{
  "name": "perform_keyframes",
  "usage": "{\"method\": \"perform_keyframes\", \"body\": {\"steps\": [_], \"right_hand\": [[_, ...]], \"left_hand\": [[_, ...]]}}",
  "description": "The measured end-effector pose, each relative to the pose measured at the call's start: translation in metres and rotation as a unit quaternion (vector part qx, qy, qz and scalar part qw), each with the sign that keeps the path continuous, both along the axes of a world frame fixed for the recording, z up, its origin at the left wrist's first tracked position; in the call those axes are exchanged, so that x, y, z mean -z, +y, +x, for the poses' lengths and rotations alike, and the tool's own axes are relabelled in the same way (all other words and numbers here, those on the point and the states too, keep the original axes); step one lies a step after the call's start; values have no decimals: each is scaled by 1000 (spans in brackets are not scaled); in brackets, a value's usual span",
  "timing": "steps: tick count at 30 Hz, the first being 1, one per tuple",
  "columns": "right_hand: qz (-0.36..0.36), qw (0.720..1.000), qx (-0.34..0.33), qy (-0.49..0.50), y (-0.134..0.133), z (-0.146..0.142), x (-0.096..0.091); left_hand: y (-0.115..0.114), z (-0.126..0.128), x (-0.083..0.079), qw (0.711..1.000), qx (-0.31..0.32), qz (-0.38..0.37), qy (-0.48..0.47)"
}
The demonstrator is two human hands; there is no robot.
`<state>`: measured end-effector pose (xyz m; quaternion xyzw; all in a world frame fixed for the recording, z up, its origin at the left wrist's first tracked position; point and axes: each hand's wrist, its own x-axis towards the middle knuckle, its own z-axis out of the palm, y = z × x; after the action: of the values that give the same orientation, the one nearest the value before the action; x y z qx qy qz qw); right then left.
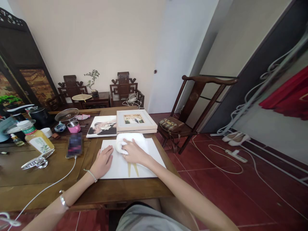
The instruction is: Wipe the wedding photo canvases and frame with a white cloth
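A flat white board (152, 163) lies on the brown wooden table (144, 189) in front of me. My left hand (104, 161) rests on its left edge with the fingers stretched out. My right hand (132, 152) presses a folded white cloth (137, 138) onto the upper part of the board, fingers bent over it. Below my right hand, two tapering yellowish strips (133, 170) show on the board; the rest of them is hidden. Just behind the cloth sits a pale picture frame (137, 127) with a small photo in it. Left of it is a photo panel (102, 126).
To the left are a phone (74, 145) with a white cable, a pink mug (73, 126), a bottle of yellow liquid (38, 139) and a hair claw (38, 161). A wooden chair (192, 106) with a plaid bag (170, 124) stands right of the table.
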<state>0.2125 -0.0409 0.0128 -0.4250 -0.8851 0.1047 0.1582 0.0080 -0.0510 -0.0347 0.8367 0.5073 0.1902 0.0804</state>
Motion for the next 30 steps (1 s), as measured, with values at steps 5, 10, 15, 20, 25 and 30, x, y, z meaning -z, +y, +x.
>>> {"method": "perform_keyframes", "body": {"steps": [5, 10, 15, 20, 25, 30], "right_hand": [[8, 999, -31, -11, -23, -5, 0], [-32, 996, -79, -12, -92, 1, -7], [-72, 990, -117, -10, -123, 4, -13], [-37, 997, -71, -10, -71, 2, -10], [-11, 1000, 9, -7, -11, -4, -3], [0, 1000, 19, -6, -2, -23, 0]], "left_hand": [[-1, 0, 0, 1000, 3, -4, -10], [0, -1, 2, 1000, 6, 5, -14], [0, -1, 1, 1000, 3, -1, -4], [0, -1, 3, 1000, 7, 5, -12], [1, 0, 3, 999, -2, -12, -46], [5, -3, -8, 973, -41, -30, -227]]}}
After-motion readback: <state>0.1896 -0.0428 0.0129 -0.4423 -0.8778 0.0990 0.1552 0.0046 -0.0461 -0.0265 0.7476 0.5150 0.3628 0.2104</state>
